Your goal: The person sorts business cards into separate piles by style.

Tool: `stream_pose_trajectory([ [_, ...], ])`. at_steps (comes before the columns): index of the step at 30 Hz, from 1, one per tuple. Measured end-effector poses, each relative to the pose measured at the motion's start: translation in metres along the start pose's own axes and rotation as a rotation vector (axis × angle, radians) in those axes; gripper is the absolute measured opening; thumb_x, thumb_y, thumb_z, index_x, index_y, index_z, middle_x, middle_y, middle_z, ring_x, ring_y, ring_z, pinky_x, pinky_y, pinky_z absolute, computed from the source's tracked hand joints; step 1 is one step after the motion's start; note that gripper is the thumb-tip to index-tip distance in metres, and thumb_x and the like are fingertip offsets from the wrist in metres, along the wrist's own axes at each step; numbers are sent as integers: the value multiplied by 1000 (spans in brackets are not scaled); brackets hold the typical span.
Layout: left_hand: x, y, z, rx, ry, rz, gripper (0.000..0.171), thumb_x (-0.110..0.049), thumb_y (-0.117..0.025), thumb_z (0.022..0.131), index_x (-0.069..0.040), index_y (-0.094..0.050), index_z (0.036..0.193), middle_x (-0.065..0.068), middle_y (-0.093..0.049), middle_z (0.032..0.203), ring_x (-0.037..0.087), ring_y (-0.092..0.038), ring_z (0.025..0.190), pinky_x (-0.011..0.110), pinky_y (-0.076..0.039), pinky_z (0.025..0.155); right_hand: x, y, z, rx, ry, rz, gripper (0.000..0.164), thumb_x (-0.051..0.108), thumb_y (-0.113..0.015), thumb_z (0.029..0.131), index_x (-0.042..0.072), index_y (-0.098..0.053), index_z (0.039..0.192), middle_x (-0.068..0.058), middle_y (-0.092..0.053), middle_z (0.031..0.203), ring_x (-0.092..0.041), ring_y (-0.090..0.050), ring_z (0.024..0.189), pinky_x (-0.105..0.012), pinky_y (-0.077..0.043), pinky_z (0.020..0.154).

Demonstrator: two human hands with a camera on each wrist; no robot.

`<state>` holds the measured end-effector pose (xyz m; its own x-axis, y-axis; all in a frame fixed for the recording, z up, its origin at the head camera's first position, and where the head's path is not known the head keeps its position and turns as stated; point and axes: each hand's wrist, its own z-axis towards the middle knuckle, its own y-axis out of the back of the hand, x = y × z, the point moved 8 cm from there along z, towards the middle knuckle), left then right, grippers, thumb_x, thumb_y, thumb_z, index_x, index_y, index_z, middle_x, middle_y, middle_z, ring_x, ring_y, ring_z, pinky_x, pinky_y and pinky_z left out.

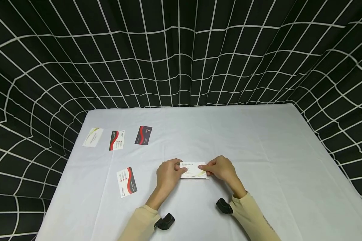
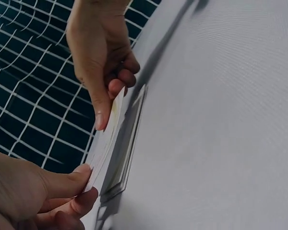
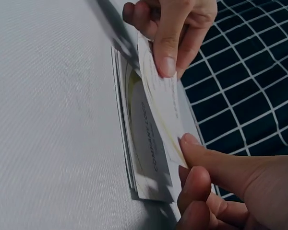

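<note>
A white business card (image 1: 193,169) with a yellow-green curve is held up level between both hands. My left hand (image 1: 168,172) pinches its left end between thumb and fingers, and my right hand (image 1: 223,169) pinches the right end the same way. Just beneath it lies a low stack of cards (image 3: 149,139), its top one printed "COMPANY LOGO" with a similar green curve. In the left wrist view a clear edge (image 2: 134,139) frames that stack on the tablecloth. The held card is raised off the stack and slightly bowed.
Left of the hands lie a red, black and white card (image 1: 127,182), a dark card with a red wave (image 1: 143,135), another red, black and white card (image 1: 117,140) and a white card (image 1: 93,137). A black gridded curtain (image 1: 181,67) hangs behind the white-covered table (image 1: 259,140).
</note>
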<state>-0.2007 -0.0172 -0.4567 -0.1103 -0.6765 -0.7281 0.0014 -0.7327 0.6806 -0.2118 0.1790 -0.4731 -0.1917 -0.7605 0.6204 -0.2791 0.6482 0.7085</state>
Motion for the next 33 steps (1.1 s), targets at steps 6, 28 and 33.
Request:
stream_pose_trajectory([
  [6,-4,-11,0,18,-69,16,32,-14,-82,76,6,-72,99,-2,-61,56,1,-41,41,20,-38,45,-5,2,-3,-31,-30,-36,35,37,-77,83,12,-69,60,5,-53,49,-7,-30,47,-21,-22,46],
  [28,44,74,18,-94,148,40,27,-25,-74,87,-7,-70,107,-1,-65,67,14,-56,56,34,-43,58,98,-19,40,-105,145,-135,33,43,-80,79,13,-66,75,2,-61,65,-14,-53,58,-26,-38,51],
  [33,100,147,19,-238,296,119,28,-24,-68,91,-3,-69,110,11,-71,85,30,-64,71,43,-43,63,190,-74,69,-95,320,-194,31,44,-77,82,15,-72,92,3,-71,82,-16,-65,75,-28,-44,60],
])
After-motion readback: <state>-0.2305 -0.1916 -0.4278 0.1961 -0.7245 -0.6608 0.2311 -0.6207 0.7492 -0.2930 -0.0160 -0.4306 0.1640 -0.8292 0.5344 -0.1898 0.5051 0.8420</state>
